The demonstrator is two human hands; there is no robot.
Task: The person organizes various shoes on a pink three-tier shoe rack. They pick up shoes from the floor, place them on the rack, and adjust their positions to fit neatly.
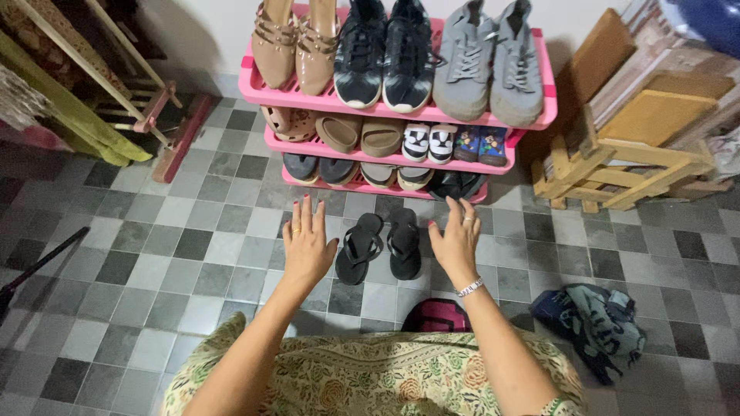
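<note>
— Two hands over the floor (pixel 193 231), then. What do they have hold of?

— Nothing. The left hand (pixel 307 240) is spread flat, fingers apart, palm down, gripping nothing. The right hand (pixel 456 240) is the same: open, fingers splayed, empty.

— And the flip-flops?

— The black flip-flops (pixel 381 245) lie side by side on the tiles, just in front of the rack (pixel 539 115). They sit between the two hands, the left hand just beside one, the right hand just beside the other. Whether skin touches rubber, I cannot tell.

— What is on the rack?

— It is pink, three tiers. On top: tan heels (pixel 297 46), dark sneakers (pixel 384 54), grey sneakers (pixel 489 62). The middle tier holds tan slip-ons (pixel 358 132) and small children's shoes (pixel 455 143). The bottom tier has more flat shoes, partly hidden.

— Anything beside the rack?

— To its right stands a wooden frame (pixel 617 162). To its left, a wooden clothes stand (pixel 108 77) with cloth draped on it. Well in front of the rack, right of the right arm, a blue-green bundle of cloth (pixel 597 323) lies on the floor.

— The person?

— A ring on the left hand, a bracelet (pixel 469 288) on the right wrist, and a patterned dress (pixel 370 377) across the lap.
</note>
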